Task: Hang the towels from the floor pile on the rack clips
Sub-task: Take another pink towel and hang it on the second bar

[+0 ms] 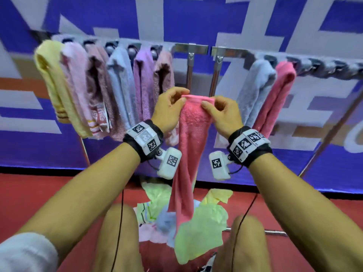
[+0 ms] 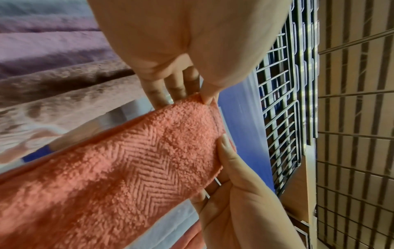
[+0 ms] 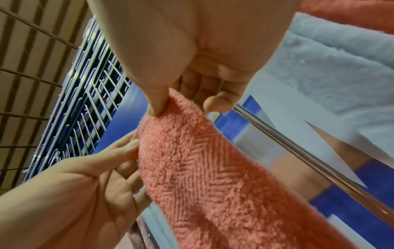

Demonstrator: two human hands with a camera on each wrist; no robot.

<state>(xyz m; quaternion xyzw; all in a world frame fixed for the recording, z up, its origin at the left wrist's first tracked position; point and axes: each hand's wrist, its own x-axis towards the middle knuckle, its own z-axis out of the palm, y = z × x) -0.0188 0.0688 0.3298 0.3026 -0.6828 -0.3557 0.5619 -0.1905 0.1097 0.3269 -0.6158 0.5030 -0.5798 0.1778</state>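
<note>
The fingers [image 1: 177, 102] of the left hand [image 1: 170, 110] are curled and pinch the top left corner of a pink towel [image 1: 188, 146]. The right hand [image 1: 223, 116] pinches the top right corner the same way. The top edge is pulled flat between the two hands, and the rest of the towel hangs straight down between the arms. Its bottom end reaches the pile [image 1: 188, 218] of green, yellow, blue and pink towels on the red floor [image 1: 49, 193], between the person's knees.

Far behind the hands is the rack [image 1: 191, 49], a shiny bar in front of a blue and white wall. Six towels hang on the left part: yellow, light pink, dusty red, blue, purple and brown-pink. Two more hang on the right part, a blue towel [image 1: 255, 89] and a pink one [image 1: 277, 95]. The clips [image 1: 322, 65] further right are blurry.

In the left wrist view, the left thumb [image 2: 208, 94] and fingers [image 2: 166, 91] squeeze the towel's [image 2: 119, 168] edge. The right hand [image 2: 234, 193] grips the near corner, its thumb lying on the cloth.

In the right wrist view, the right thumb [image 3: 157, 101] presses the towel [image 3: 202, 165] against the fingers [image 3: 200, 86] behind it. The left hand [image 3: 85, 185] holds the other corner. A shiny bar [image 3: 309, 155] runs just beside the towel, and the blue towel [image 3: 341, 67] hangs to the right.
</note>
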